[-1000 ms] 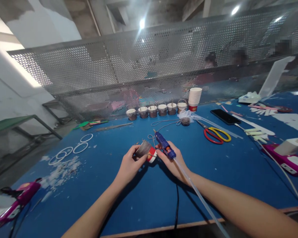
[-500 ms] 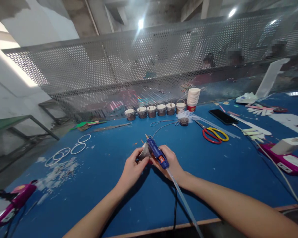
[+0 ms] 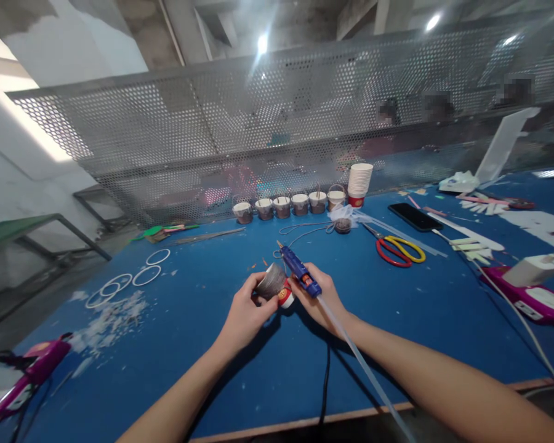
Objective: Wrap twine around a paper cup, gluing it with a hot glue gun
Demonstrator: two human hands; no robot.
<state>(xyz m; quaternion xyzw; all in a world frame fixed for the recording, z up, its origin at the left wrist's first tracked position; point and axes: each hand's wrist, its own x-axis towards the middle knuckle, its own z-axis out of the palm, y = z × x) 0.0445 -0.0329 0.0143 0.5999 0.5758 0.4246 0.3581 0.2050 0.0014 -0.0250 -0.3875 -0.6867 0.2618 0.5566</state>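
Note:
Over the blue table (image 3: 203,344), my left hand (image 3: 245,312) grips a small paper cup (image 3: 273,286) lying on its side, its wall wrapped in grey-brown cord and its red-and-white base turned right. My right hand (image 3: 321,299) holds a blue glue gun (image 3: 300,277) with a clear glue stick trailing back over my forearm. The gun's nozzle points up and away, just beyond the cup's rim. A loose cord (image 3: 300,232) runs from the cup area toward a small spool (image 3: 342,226).
A row of wrapped cups (image 3: 284,207) and a stack of paper cups (image 3: 359,183) stand at the back by the perforated metal screen. Red-and-yellow scissors (image 3: 399,251), a phone (image 3: 414,216), white rings (image 3: 130,278), scraps and pink glue guns (image 3: 25,373) (image 3: 530,298) lie around.
The cup has turned in my left hand, its red base now showing again. The glue gun has shifted slightly right, off the top of the cup.

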